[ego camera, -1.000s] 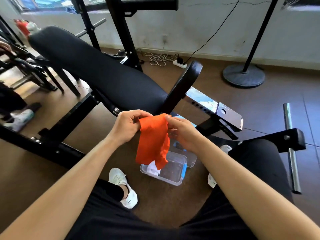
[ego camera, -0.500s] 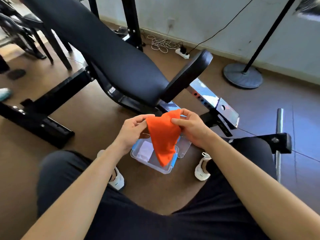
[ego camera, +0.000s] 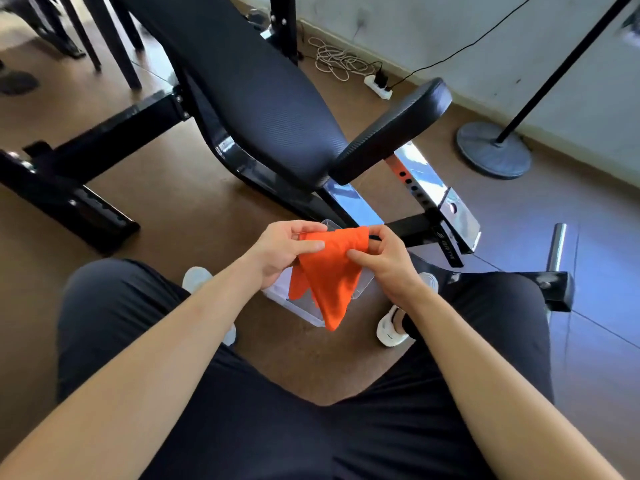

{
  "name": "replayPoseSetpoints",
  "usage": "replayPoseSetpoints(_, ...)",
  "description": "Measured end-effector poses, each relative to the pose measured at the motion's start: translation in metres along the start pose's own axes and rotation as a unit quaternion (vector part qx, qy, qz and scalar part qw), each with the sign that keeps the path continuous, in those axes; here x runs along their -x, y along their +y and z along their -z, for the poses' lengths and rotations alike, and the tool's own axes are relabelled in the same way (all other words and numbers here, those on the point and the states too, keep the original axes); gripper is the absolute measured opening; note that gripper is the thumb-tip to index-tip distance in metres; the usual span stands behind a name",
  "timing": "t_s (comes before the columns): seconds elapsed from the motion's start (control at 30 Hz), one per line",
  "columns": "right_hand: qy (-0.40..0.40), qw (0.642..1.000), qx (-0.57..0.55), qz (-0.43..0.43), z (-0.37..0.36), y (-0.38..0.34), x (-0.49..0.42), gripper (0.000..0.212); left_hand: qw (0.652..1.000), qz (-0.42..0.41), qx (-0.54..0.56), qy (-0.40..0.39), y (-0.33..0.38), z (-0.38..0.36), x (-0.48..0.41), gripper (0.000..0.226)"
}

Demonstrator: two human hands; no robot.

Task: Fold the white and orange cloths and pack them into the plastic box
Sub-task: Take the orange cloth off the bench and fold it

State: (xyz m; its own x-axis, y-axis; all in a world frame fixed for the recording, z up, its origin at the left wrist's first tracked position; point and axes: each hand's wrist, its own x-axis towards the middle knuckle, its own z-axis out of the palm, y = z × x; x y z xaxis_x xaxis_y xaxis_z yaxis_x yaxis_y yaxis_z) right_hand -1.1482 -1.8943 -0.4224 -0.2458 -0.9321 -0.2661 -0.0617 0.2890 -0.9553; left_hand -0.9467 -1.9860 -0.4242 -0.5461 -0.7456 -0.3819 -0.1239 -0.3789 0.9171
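Left hand [ego camera: 280, 251] and right hand [ego camera: 389, 268] pinch the orange cloth [ego camera: 329, 285] above the plastic box [ego camera: 298, 311]; a slack grip could undo the fold.

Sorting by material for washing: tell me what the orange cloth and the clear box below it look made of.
The orange cloth: soft fabric, likely knit, matte; it drapes limply and creases. The clear box: seemingly rigid plastic, glossy; see-through walls, straight edges.

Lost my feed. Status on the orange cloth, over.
Left hand and right hand pinch orange cloth by its top edge. Cloth hangs above plastic box. Nothing seen between.
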Motion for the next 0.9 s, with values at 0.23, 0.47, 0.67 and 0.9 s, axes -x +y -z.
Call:
replayPoseSetpoints(0.23,-0.055,0.989,0.135,0.022,-0.001,0.004,0.001,0.077,0.936,-0.198,-0.288,0.040,-0.003,0.005,0.000,0.042)
replayPoseSetpoints(0.47,-0.058,0.926,0.355,0.117,-0.006,0.000,0.002,0.026,0.936,-0.190,-0.295,-0.025,-0.002,0.006,0.008,0.041)
replayPoseSetpoints(0.67,-0.030,0.905,0.376,0.197,-0.010,-0.011,-0.002,0.030,0.958,-0.184,-0.219,-0.016,0.006,0.010,0.010,0.042)
replayPoseSetpoints(0.9,-0.101,0.895,0.375,0.218,-0.003,-0.032,-0.008,0.025,0.964,-0.167,-0.203,-0.025,0.007,0.015,0.002,0.039)
